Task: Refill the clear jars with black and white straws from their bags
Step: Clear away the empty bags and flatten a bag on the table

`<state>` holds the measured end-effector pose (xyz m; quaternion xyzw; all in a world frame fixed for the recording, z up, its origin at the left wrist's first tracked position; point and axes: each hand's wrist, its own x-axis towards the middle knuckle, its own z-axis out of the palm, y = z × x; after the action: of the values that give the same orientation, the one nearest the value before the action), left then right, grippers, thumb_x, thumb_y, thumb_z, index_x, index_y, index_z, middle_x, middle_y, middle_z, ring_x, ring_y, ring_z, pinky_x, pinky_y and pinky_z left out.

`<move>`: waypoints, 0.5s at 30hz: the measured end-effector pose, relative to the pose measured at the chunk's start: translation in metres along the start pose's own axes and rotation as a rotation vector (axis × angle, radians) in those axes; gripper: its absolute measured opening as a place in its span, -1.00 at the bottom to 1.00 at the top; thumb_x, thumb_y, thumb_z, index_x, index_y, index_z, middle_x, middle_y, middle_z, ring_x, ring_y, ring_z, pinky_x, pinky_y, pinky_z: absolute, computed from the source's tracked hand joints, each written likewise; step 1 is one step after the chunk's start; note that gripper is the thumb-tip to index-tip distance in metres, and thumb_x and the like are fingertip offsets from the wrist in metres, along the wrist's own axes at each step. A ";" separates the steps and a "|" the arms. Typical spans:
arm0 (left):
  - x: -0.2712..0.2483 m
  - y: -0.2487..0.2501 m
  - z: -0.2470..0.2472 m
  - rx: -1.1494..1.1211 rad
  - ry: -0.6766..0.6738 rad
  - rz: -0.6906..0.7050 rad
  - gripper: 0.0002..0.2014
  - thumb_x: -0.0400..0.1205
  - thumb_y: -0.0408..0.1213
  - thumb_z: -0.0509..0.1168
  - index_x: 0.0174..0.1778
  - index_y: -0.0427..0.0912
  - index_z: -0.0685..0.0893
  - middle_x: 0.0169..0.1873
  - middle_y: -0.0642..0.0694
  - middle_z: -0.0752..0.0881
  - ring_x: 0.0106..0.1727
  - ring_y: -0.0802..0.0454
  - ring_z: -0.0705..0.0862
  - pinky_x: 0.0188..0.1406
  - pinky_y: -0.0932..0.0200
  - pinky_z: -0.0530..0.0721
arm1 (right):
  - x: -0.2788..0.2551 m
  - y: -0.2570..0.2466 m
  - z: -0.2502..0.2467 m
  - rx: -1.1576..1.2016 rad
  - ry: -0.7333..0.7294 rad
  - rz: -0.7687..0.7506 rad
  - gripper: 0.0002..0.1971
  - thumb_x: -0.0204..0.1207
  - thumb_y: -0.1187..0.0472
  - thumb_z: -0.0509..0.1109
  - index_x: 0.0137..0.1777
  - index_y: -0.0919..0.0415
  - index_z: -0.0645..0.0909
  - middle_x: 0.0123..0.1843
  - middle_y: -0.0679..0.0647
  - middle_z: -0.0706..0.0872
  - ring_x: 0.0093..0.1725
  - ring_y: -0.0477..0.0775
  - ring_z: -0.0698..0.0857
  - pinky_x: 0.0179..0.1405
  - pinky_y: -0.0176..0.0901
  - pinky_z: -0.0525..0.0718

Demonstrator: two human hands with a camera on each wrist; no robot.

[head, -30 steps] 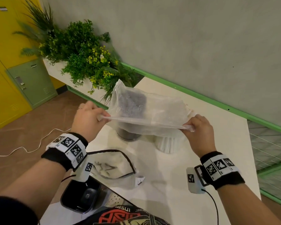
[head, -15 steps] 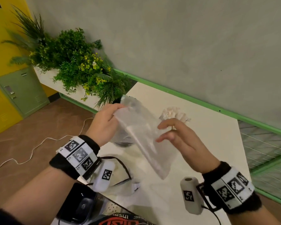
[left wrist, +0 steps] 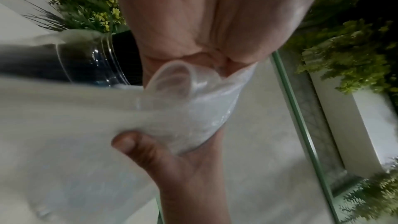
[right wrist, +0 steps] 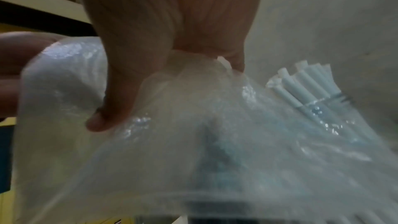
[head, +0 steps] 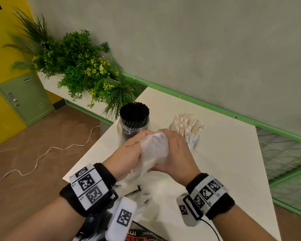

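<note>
Head view: empty clear bag [head: 154,152] crumpled above desk [head: 233,153], fingers of left hand [head: 127,153] and right hand [head: 176,153] clamped on it. Black-straw jar [head: 134,122] and white-straw jar [head: 188,129] behind, both judged full. Next: bag to be set aside.

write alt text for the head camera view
Both hands, left and right, crumple an empty clear plastic bag above a white table. Behind them stand a jar of black straws and a jar of white straws.
</note>
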<state>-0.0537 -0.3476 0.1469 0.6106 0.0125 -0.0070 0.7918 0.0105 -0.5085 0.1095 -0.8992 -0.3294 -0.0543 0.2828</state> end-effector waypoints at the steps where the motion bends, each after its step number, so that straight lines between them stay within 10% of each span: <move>1: 0.000 -0.001 -0.002 -0.019 0.001 -0.039 -0.68 0.55 -0.37 0.18 0.19 -0.31 0.62 0.10 -0.23 0.72 0.15 -0.01 0.65 0.17 0.18 0.62 | 0.001 -0.002 0.001 0.000 -0.005 0.023 -0.04 0.05 -0.33 0.64 0.41 0.03 0.37 0.24 -0.04 0.59 0.24 0.04 0.54 0.23 0.00 0.52; 5: -0.004 0.002 -0.018 0.125 0.069 0.000 -0.70 0.56 -0.24 0.18 0.19 -0.11 0.62 0.13 -0.09 0.73 0.14 0.04 0.67 0.15 0.12 0.59 | 0.002 0.002 -0.003 0.008 0.026 0.181 -0.43 0.27 -0.20 0.59 0.16 0.06 0.54 -0.10 -0.07 0.72 -0.09 0.05 0.66 -0.25 -0.11 0.49; 9: -0.024 -0.004 -0.022 0.436 0.375 0.253 -0.81 0.61 -0.29 0.30 0.00 0.14 0.56 -0.16 0.15 0.65 -0.14 0.20 0.58 -0.13 0.36 0.52 | 0.005 0.013 -0.005 0.302 0.212 0.495 -0.44 0.31 -0.08 0.61 0.27 0.10 0.60 -0.03 -0.07 0.78 -0.01 0.01 0.74 -0.03 -0.06 0.70; 12: -0.035 -0.017 -0.005 0.555 0.037 0.093 -0.46 0.51 0.00 0.41 0.34 0.41 0.35 0.21 0.26 0.53 0.02 0.35 0.62 -0.11 0.31 0.65 | 0.008 0.000 0.000 0.665 0.200 0.506 -0.58 0.37 0.08 0.62 0.21 0.13 0.67 0.02 -0.04 0.82 0.05 -0.07 0.78 0.12 -0.01 0.73; 15: -0.024 -0.031 -0.006 0.693 -0.105 0.013 0.04 0.41 0.12 0.48 0.55 0.48 -0.22 0.53 0.50 -0.08 0.58 0.30 0.20 0.42 0.03 0.52 | 0.008 -0.021 -0.002 1.044 -0.017 0.445 -0.68 0.57 0.16 0.42 0.31 0.16 0.64 0.18 0.01 0.79 0.21 -0.04 0.74 0.14 -0.15 0.70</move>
<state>-0.0789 -0.3496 0.1159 0.8420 -0.0353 -0.0374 0.5370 0.0043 -0.4916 0.1231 -0.6883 -0.1172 0.1838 0.6919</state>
